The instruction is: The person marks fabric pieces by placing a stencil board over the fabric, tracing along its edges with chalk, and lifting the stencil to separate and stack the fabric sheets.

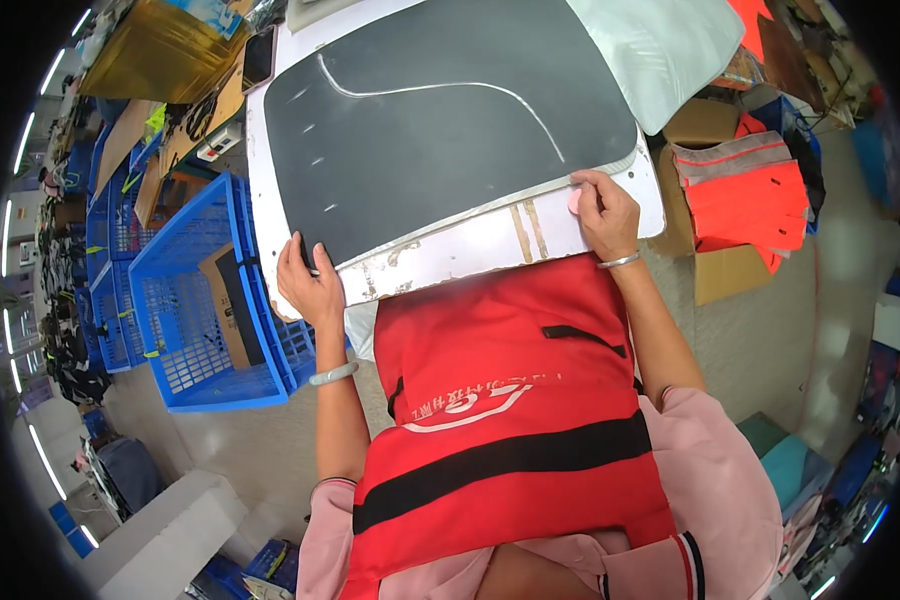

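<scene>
A dark grey-black panel (420,140) with rounded corners lies on a white board (470,240), on top of thin pale layers that show along its near edge. A curved white line runs across the panel, and short white dashes mark its left side. My left hand (310,285) rests at the panel's near left corner, fingers apart, fingertips touching its edge. At the near right corner, my right hand (607,215) is closed in a pinch on a small flat pink piece of tailor's chalk (575,200), partly covered by the fingers.
Blue plastic crates (210,300) stand left of the board, one with cardboard inside. A phone (259,58) lies by the far left corner. Clear plastic sheeting (665,50) hangs at the far right. Orange fabric pieces (745,190) sit on a cardboard box (735,275) to the right.
</scene>
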Demonstrator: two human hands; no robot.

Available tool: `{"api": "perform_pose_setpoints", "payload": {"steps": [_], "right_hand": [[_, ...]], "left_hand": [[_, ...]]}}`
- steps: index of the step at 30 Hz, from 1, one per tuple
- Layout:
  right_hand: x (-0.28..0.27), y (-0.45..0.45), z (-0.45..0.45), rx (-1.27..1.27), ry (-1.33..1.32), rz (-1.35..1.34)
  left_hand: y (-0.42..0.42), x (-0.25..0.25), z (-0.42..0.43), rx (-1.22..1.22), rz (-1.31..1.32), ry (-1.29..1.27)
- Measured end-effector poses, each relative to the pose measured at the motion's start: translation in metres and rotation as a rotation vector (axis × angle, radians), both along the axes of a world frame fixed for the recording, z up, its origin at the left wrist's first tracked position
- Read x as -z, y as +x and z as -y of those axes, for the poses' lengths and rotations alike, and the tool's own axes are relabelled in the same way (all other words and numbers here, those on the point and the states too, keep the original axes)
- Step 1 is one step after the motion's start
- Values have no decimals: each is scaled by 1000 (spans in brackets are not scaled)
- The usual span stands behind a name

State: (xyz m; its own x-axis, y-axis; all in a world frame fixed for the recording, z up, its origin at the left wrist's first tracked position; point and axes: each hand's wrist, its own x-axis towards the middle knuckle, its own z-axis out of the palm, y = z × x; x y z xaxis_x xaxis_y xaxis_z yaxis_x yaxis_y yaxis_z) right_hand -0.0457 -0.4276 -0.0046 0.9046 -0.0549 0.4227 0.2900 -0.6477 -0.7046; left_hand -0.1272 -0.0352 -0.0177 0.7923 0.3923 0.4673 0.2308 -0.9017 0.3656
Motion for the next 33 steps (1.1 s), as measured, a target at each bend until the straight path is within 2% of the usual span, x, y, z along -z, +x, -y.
{"api": "perform_pose_setpoints", "payload": {"steps": [8,16,23,26,28,30,33], "right_hand": [[0,-1,-3,11,35,-67],[-1,1,-3,-18,31,-18],[-7,0,-3,-35,-47,-33],[-10,3,0,-63,-102,-13],[-15,8,4,-119,-112,64],[-20,24,11,-114,-120,22],[-27,71,8,-143,-233,163]], "left_hand": [[-1,-3,0,-16,-3,-11],[0,-3,2,-39,16,4],[1,-8,6,-27,-23,-41],[1,0,0,-14,-15,16],[1,-2,2,-29,-33,20],[2,-4,5,-38,-51,14],[4,-7,7,-47,-86,-4]]}}
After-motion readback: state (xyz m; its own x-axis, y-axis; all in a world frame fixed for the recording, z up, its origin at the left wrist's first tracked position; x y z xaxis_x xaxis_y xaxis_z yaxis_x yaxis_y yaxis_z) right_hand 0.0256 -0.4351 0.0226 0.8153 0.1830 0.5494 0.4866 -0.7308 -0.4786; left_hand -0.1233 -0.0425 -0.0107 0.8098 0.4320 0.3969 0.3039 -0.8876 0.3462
